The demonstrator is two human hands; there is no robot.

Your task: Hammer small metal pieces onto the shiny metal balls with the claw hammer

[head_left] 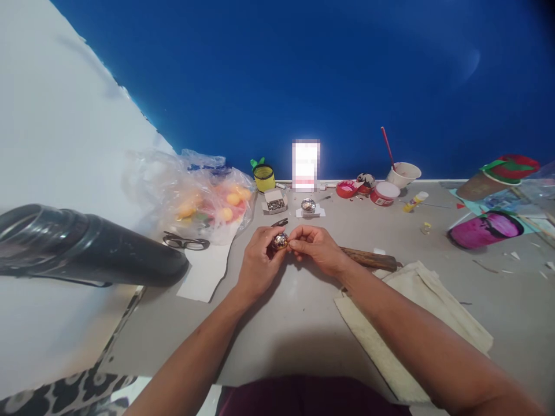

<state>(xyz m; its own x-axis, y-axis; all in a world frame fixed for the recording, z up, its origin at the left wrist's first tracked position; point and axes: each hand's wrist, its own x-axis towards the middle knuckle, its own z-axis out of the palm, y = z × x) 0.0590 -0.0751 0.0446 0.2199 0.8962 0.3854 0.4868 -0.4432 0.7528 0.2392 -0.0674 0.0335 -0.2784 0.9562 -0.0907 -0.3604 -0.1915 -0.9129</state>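
My left hand (259,257) is closed around a small shiny metallic ball (280,241) with a speckled, mirror-like surface. Thumb and forefinger of my right hand (315,247) are pinched together at the ball's right side; whatever they hold is too small to make out. Just beyond the hands lies a dark clip-like tool (280,222). Farther back are an open small box (274,203) of shiny metal bits and a silvery round piece (308,205) on white paper. A brown wooden stick (368,258) lies by my right wrist.
A folded cream cloth (416,312) lies under my right forearm. At left are a large black cylinder (99,245), eyeglasses (186,241) and a plastic bag (203,196). Along the back stand a yellow cup (264,178), red jar (385,194) and white cup (404,173); a pink cup (485,230) lies right.
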